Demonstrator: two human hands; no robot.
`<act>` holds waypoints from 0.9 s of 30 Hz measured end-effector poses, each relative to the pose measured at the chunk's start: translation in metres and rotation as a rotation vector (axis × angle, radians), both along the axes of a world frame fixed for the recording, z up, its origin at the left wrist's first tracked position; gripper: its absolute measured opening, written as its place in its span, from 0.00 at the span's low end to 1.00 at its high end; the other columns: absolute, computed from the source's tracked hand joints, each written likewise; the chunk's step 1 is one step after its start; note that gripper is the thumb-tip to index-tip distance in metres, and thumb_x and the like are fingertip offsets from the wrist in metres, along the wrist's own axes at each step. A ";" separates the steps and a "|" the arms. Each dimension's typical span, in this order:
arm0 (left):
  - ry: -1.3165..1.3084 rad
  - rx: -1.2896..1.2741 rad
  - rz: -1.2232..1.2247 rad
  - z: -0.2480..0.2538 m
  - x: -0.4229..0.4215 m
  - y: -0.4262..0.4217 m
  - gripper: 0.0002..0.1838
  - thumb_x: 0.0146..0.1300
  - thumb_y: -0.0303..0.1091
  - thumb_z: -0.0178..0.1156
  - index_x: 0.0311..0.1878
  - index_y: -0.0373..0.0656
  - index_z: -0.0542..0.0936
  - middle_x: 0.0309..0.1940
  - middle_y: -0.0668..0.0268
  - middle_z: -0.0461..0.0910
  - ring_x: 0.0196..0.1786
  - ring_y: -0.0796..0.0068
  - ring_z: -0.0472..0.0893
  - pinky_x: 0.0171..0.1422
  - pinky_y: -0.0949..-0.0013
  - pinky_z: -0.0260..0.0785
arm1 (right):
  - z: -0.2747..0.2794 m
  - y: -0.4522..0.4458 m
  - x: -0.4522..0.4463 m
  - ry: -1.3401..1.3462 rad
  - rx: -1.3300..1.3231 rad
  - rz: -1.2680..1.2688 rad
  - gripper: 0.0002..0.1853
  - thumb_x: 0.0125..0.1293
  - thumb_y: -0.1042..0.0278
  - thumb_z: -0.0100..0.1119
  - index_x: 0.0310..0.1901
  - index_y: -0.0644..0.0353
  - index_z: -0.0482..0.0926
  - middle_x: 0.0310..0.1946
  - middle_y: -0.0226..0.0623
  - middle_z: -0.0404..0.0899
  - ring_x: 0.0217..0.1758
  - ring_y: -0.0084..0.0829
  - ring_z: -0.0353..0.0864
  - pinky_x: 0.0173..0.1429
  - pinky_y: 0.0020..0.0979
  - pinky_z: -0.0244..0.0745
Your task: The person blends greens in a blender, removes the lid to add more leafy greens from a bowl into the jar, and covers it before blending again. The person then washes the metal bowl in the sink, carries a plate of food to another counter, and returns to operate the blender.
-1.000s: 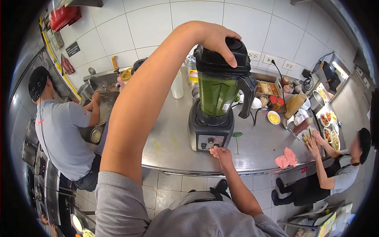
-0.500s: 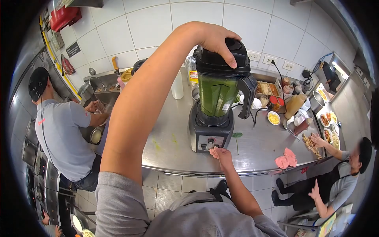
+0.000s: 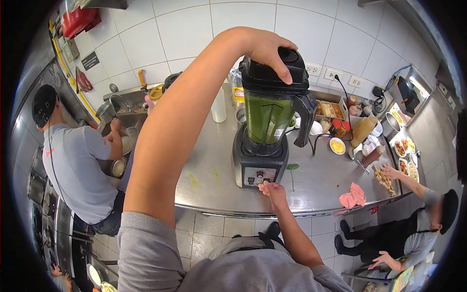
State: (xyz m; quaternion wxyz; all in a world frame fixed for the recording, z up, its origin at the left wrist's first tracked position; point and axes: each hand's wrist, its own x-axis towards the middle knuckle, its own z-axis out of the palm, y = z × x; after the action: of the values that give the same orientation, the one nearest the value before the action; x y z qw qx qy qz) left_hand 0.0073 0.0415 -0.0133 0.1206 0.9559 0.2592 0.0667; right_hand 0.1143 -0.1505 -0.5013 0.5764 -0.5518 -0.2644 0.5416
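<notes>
My left hand [image 3: 272,52] is wrapped over the black lid [image 3: 250,72] of a blender, thumb pressed on its front edge. Thick green liquid fills much of the clear blender jar [image 3: 265,117], which sits on the black base [image 3: 260,151]; a black handle [image 3: 305,119] is on its right side. Low at the base's front, the fingers of my right hand [image 3: 275,194] are drawn together against the lower right of the control panel [image 3: 258,174]. They cover whatever they touch there. A knob shows above them.
Green smears mark the steel counter [image 3: 214,194]. A leaf [image 3: 292,166], a pink cloth [image 3: 352,194], a bowl of yellow bits [image 3: 337,145] and bottles lie to the right. One person [image 3: 80,160] works at the sink on the left; another [image 3: 413,224] reaches over the counter at right.
My hands and the blender hold their places, while the green liquid's pattern shifts slightly. The left person's arms have moved at the sink; the right person has lowered one hand and turned the head.
</notes>
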 end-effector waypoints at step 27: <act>-0.010 -0.018 0.002 0.000 -0.001 0.000 0.59 0.33 0.57 0.79 0.74 0.50 0.68 0.66 0.51 0.75 0.67 0.50 0.75 0.71 0.56 0.69 | -0.002 0.001 0.001 0.025 0.014 -0.004 0.13 0.72 0.60 0.62 0.39 0.64 0.85 0.40 0.39 0.89 0.41 0.23 0.86 0.47 0.23 0.75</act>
State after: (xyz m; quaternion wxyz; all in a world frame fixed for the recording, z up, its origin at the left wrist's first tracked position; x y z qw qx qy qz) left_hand 0.0065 0.0412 -0.0129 0.1306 0.9542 0.2601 0.0691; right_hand 0.1153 -0.1494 -0.5028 0.5845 -0.5414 -0.2600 0.5455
